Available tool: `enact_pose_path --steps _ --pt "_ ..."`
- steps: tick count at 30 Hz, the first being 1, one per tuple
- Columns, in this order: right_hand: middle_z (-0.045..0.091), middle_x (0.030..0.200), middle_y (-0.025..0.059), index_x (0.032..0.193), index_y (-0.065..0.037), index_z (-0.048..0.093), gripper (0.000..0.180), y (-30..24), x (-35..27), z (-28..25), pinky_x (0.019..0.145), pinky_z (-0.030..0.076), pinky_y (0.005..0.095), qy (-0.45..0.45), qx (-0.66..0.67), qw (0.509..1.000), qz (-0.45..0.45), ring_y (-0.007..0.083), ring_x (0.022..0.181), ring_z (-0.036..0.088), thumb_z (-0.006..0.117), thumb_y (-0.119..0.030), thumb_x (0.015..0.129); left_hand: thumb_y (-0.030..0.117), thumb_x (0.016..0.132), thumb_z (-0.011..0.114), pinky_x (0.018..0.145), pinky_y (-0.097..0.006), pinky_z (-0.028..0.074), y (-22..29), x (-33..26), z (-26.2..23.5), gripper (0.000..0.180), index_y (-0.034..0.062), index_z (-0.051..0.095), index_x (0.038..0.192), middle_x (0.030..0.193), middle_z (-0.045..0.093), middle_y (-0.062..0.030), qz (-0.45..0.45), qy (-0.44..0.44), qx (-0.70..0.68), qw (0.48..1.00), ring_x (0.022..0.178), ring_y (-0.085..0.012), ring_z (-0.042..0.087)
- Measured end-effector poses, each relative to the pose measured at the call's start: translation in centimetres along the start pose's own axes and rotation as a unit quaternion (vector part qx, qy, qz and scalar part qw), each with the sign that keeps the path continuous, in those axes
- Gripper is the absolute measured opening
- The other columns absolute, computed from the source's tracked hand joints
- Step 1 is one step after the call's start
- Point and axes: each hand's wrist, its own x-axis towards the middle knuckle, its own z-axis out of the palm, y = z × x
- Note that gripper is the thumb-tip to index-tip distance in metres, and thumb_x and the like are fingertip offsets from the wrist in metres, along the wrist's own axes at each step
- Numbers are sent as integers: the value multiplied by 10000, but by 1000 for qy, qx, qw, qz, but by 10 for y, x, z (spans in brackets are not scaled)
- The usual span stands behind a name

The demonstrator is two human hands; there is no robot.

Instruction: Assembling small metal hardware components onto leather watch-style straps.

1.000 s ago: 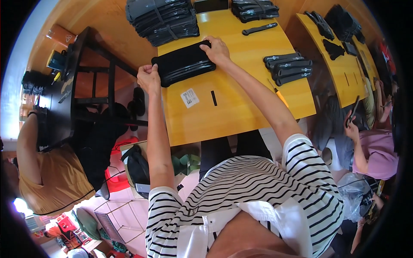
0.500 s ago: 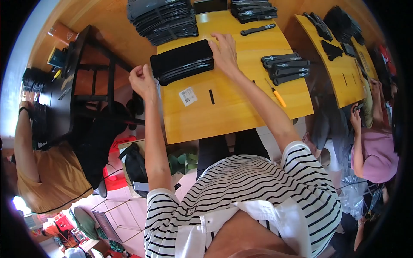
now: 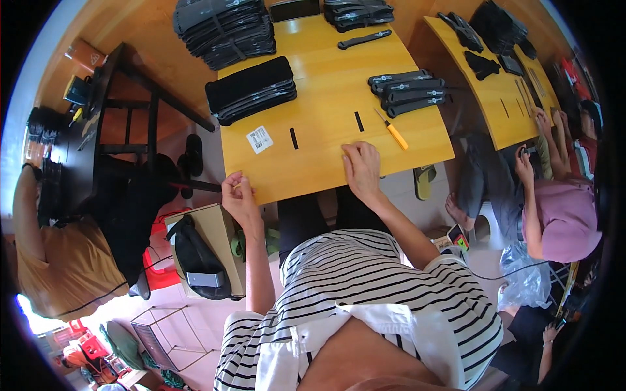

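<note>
My left hand (image 3: 240, 197) is at the table's front left corner, its fingers loosely bent and apart with nothing visible in them. Over the front edge of the yellow table (image 3: 313, 166) is my right hand (image 3: 362, 171), fingers bent downward, apart from the thumb, and holding nothing I can see. Beyond both hands lies a neat stack of black fabric bands (image 3: 251, 88), touched by neither. A white printed label (image 3: 259, 139) sits in front of that stack. To the right are a yellow-handled screwdriver (image 3: 396, 136) and a pile of dark grey straps (image 3: 407, 91).
Tall bundled grey stacks (image 3: 225, 32) stand at the back left, with a smaller bundle (image 3: 358, 13) at the back right. A single strap (image 3: 364, 39) lies nearby. The tabletop has two dark slots. Co-workers sit at both sides; a cardboard box (image 3: 222, 241) stands on the floor.
Both hands have left the sides of the black stack and drawn back toward me to the front edge. The stack stays in place while the view has shifted.
</note>
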Motion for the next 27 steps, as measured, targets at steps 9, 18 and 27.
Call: enact_pose_path --steps 9,18,27 --pt "484 869 92 932 -48 566 178 8 -12 3 741 369 380 44 -22 999 -7 276 873 476 581 -54 754 391 861 552 807 -407 470 205 -111 36 584 -14 384 1247 1084 546 -198 258 -154 -530 793 983 -339 551" --pt "481 819 94 881 -45 571 139 -6 -9 5 721 378 372 63 -10 998 -28 270 838 484 570 -41 742 315 859 536 756 -386 477 197 -148 38 405 -3 460 1099 1022 577 -175 313 -155 -412 842 920 -321 576" --pt "467 797 108 875 -43 573 143 -4 -7 -1 711 376 384 77 -23 996 -31 288 814 476 556 -21 735 230 857 517 699 -363 484 181 -189 29 234 10 545 932 952 613 -148 432 -132 -318 834 850 -300 604"
